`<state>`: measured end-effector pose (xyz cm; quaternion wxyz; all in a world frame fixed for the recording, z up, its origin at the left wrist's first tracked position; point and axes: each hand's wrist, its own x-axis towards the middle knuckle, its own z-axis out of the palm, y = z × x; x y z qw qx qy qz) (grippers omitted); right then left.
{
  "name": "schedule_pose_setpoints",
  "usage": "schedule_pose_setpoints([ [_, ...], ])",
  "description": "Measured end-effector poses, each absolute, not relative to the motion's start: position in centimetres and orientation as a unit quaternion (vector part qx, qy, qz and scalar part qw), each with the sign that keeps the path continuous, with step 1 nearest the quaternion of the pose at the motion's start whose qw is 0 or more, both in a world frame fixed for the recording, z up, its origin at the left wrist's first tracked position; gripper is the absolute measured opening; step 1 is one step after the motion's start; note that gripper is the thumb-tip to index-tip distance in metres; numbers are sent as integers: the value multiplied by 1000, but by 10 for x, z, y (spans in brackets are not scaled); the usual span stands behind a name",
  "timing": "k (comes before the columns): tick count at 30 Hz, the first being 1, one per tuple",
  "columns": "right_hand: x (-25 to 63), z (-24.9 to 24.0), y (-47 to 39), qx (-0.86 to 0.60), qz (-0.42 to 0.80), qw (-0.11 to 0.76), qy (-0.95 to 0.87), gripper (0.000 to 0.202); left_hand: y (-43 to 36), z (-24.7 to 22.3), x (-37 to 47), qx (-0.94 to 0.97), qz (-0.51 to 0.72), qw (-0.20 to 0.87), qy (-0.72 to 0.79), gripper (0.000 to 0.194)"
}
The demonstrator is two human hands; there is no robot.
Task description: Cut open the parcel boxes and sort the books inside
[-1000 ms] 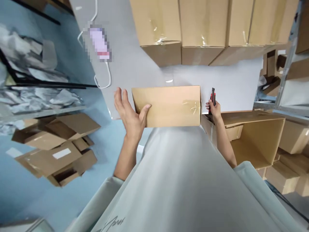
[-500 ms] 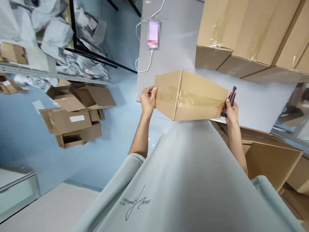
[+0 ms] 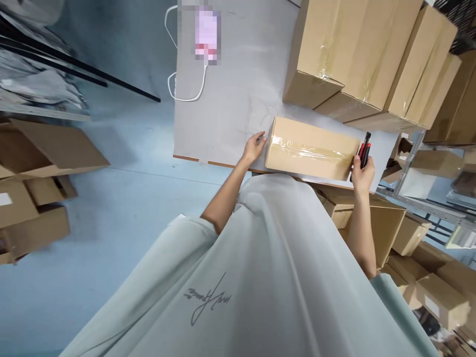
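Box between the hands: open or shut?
Shut on top: the box shows no raised flap, and glossy tape runs along its length. Underside hidden.

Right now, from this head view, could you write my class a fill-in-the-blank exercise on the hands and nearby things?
The right hand holds a utility knife coloured black and ____.
The left hand is nearest the ____ end of the box between the hands.
The cable at the left edge of the table is ____.
Missing words: red; left; white.
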<state>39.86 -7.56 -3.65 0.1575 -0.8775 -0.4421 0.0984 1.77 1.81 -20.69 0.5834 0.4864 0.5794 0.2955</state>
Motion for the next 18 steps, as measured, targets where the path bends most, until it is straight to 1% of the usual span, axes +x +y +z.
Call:
schedule_pose_setpoints([
  [2,400,-19,-74,-873,57,136,-464,39,17,-189,0,488,313,564,587,67],
  [4,397,2,-69,-859,36,116,-497,39,14,-163,-14,522,337,547,561,74],
  [8,362,42,-51,-804,87,52,-586,45,9,-111,-26,621,336,518,483,78],
  [10,331,58,-41,-755,119,4,-645,51,8,-97,-25,654,311,519,453,88],
  [13,284,73,-31,-658,172,-67,-730,55,8,-95,-23,675,277,544,414,103],
  [15,259,79,-26,-604,191,-118,-765,56,8,-101,-23,676,269,561,394,103],
  [18,233,83,-19,-562,178,-213,-779,57,8,-111,-24,670,267,576,384,99],
])
